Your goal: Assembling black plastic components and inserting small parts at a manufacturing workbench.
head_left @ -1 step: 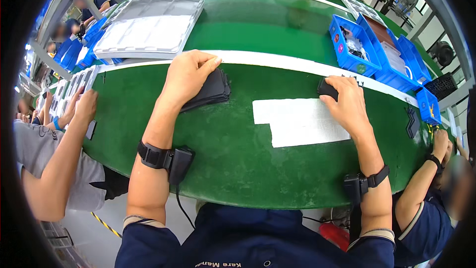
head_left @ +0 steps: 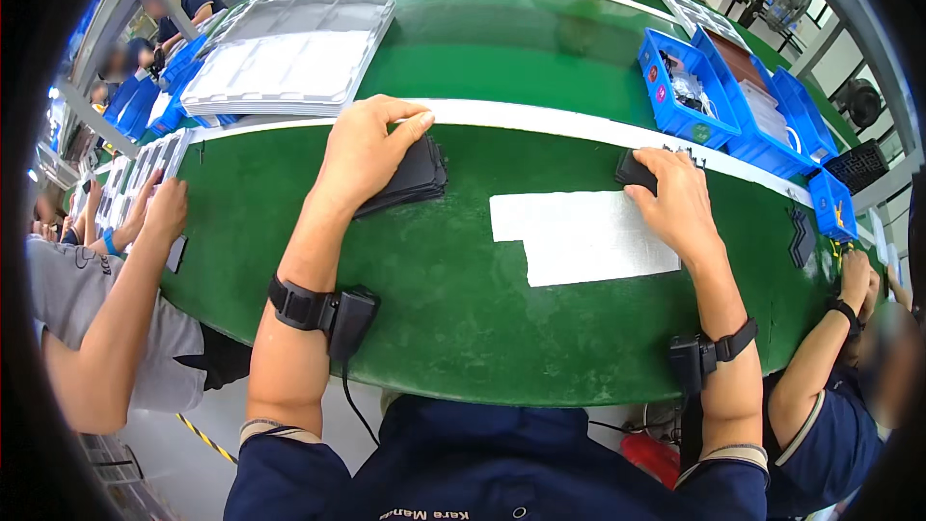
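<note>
Several black plates [head_left: 421, 174] are lying stacked, partly under the left hand [head_left: 365, 152]; can't tell if it's gripping. Right hand [head_left: 678, 198] is holding a black block [head_left: 631, 171] between thumb and fingers, just beyond the white sheet [head_left: 579, 241]. Light, level pressure is probably best for keeping edges square.

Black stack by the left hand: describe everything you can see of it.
The black stack is several thin, flat pieces piled unevenly, matte and plastic-looking, their edges slightly out of line at the right. It lies on the green table, near the white strip and left of the silvery-white sheet, apart from both. The left hand covers its left part and appears to touch it; the exact count cannot be told.
</note>
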{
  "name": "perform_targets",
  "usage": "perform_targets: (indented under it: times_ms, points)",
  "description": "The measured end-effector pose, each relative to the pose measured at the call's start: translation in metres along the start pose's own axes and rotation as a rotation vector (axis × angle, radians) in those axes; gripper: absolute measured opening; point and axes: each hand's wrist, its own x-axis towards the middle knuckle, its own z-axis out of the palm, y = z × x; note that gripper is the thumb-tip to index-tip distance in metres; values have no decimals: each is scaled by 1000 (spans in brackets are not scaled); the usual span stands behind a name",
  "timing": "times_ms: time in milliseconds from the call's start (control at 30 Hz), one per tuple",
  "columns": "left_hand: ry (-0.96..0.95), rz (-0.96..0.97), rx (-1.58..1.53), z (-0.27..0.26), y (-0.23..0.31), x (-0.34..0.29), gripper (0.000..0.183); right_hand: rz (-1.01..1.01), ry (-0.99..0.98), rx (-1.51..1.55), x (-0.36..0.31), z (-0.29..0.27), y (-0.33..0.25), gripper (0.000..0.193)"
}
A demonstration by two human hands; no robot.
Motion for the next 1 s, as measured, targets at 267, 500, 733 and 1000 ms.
perform_targets:
  times_ms: [267, 500, 733, 1000]
  points:
    - [-57, 161, -333, 40, 58, -25, 16, -19, -10, 63, 3, 4, 18, 37]
    - [-399, 82, -469, 60, 72, -40, 24, 6, 52, -74, 0, 0, 4, 36]
    - [-341, 5, -496, 64, 74, -40, 56, -431, 90, 47, -16, 8, -59, 26]
    - [-407, -121, -376, 56, 76, -38, 38, -510, 157, 159, -16, 2, -66, 30]
